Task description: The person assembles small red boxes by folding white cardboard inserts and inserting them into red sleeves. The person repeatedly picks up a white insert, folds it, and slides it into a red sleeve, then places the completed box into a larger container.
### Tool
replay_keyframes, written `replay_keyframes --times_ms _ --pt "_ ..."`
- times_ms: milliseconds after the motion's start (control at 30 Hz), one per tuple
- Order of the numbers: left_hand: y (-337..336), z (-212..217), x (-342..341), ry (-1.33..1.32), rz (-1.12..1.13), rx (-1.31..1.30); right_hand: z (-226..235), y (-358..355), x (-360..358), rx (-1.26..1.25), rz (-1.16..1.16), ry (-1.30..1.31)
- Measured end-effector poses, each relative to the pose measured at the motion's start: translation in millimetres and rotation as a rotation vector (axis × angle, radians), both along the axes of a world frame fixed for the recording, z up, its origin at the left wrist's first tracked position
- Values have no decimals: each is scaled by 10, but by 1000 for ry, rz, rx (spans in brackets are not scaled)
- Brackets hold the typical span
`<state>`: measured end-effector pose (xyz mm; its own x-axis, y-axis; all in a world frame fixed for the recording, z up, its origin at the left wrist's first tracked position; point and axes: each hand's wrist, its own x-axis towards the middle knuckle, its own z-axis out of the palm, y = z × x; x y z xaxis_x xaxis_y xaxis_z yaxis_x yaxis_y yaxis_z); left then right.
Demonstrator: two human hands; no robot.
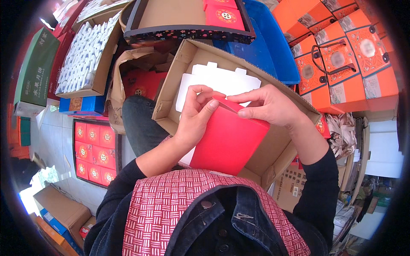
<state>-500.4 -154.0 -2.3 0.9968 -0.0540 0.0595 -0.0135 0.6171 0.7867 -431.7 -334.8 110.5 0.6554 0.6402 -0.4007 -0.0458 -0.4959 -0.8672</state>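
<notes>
A small red cardboard box is held upright over my lap, its top flap bent open. My left hand grips its upper left edge, thumb pressed on the flap. My right hand pinches the flap's right end from the other side. Beneath both hands a brown cardboard carton rests on my knees, with flat white die-cut card inserts lying inside it.
Orange gift boxes with handles are stacked at the right. A blue plastic bin lies behind the carton. A dark tray holding red boxes sits at the top. A carton of white pieces and a tray of red boxes lie at the left.
</notes>
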Motion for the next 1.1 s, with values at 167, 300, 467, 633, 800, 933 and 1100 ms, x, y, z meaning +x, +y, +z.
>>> replay_keyframes --times_ms 167,300,467,633,800,933,1100 --pt "14 57 -44 -36 9 169 -57 -18 -64 -2 -95 -99" --pt "16 9 -30 -37 7 211 -115 28 -128 -113 68 -528" --pt "43 -7 -39 -58 15 238 -153 37 -133 -66 36 -529" --pt "38 29 -41 -22 -19 190 -164 24 -124 -57 46 -576" --pt "25 19 -34 -49 5 236 -196 57 -102 -71 147 -689" --pt "9 -55 4 -163 98 545 -245 52 -94 32 72 -593" --pt "38 -25 -5 -144 167 578 -321 -317 -110 316 -485 -268"
